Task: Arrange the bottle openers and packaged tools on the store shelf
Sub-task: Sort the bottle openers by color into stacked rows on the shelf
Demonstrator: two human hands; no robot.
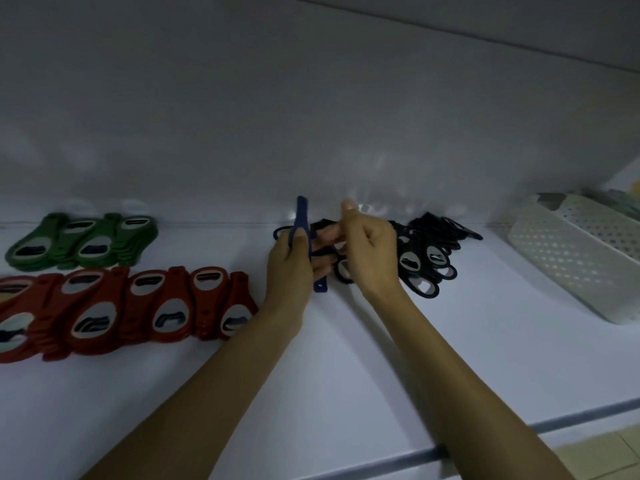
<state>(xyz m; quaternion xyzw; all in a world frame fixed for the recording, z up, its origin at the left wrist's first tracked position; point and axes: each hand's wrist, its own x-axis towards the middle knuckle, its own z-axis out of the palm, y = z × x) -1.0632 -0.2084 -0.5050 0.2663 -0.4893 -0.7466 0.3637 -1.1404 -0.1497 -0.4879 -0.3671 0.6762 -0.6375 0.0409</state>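
Note:
My left hand (289, 268) grips a blue bottle opener (302, 216), held on edge and upright above the white shelf (346, 358). My right hand (370, 251) hovers just to its right, fingers curled over a loose pile of black bottle openers (429, 254) against the back wall; whether it holds one is hidden. Green bottle openers (83, 240) lie overlapped in a row at the far left. In front of them, red bottle openers (114, 310) lie in two overlapping rows.
A white perforated plastic basket (568, 258) stands at the right end of the shelf with packaged items inside. The shelf's front edge (485, 441) runs diagonally at the lower right. The shelf above hangs close overhead.

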